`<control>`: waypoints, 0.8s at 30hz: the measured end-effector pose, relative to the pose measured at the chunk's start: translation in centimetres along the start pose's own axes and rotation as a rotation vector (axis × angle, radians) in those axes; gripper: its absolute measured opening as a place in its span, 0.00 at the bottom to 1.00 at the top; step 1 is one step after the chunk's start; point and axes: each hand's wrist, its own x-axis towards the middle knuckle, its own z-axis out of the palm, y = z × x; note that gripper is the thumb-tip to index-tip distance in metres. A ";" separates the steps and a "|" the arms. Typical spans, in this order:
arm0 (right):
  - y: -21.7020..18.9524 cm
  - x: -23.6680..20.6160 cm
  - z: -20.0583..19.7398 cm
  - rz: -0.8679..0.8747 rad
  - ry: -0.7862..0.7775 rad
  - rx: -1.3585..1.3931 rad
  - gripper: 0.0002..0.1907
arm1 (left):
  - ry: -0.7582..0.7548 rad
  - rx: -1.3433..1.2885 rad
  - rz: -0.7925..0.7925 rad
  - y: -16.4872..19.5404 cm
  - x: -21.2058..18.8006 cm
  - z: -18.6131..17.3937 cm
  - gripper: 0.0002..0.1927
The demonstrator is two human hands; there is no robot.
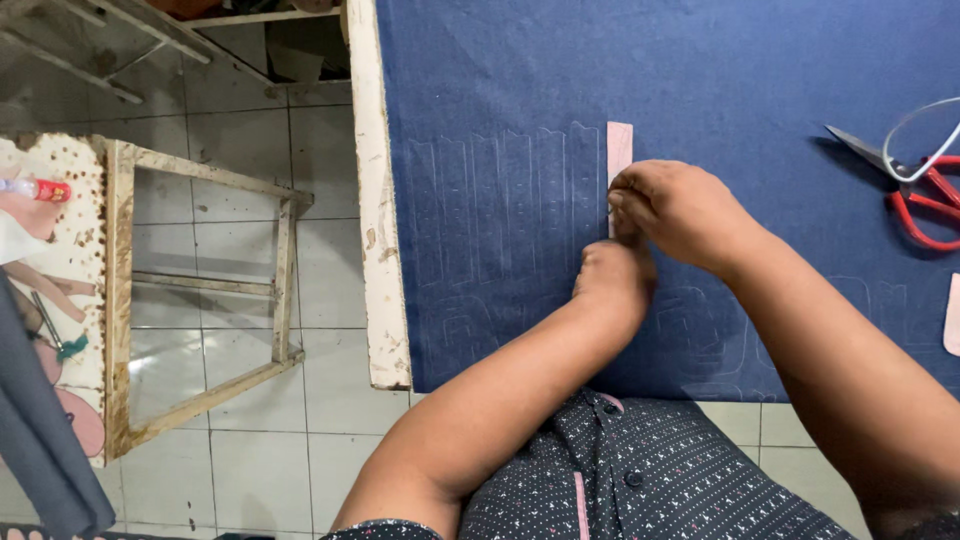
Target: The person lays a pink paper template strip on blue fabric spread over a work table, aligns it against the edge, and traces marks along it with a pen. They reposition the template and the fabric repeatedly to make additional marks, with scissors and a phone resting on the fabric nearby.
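Narrow pale pink strip (619, 150), flat, rectangular, paper-like, lies upright on dark blue cloth (700, 70) near the middle of the table; right hand (680, 212) curls over its lower end, fingertips bunched at the strip's left edge, whether they pinch something small I cannot tell; left hand (615, 280) sits just below, knuckles down, fingers tucked under and pressed on the cloth, touching the right hand; faint chalk outlines of long narrow rounded bars (500, 200) run left of the strip; cloth matte, woven, smooth; chipped cream-painted table edge (375, 200) at left; red-handled scissors (915, 190) lie well apart at right; worn wooden frame (200, 300) over glossy tiled floor (250, 440).
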 end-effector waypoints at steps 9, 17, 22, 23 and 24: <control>1.7 3.4 -0.8 -0.248 0.290 -0.131 0.06 | 0.146 0.454 0.386 0.5 -0.8 -4.4 0.22; 3.1 5.5 -0.9 -0.189 0.338 -0.181 0.07 | 0.106 0.282 0.440 0.2 -1.7 -8.0 0.12; 3.9 4.2 -1.2 -0.172 0.374 -0.226 0.08 | 0.130 0.272 0.532 -1.0 -1.7 -8.8 0.09; 4.1 4.0 -1.0 -0.186 0.384 -0.204 0.07 | 0.141 0.276 0.543 -1.2 -1.5 -8.9 0.09; 4.1 3.7 -0.7 -0.199 0.394 -0.181 0.06 | 0.151 0.280 0.555 -1.4 -1.4 -8.9 0.10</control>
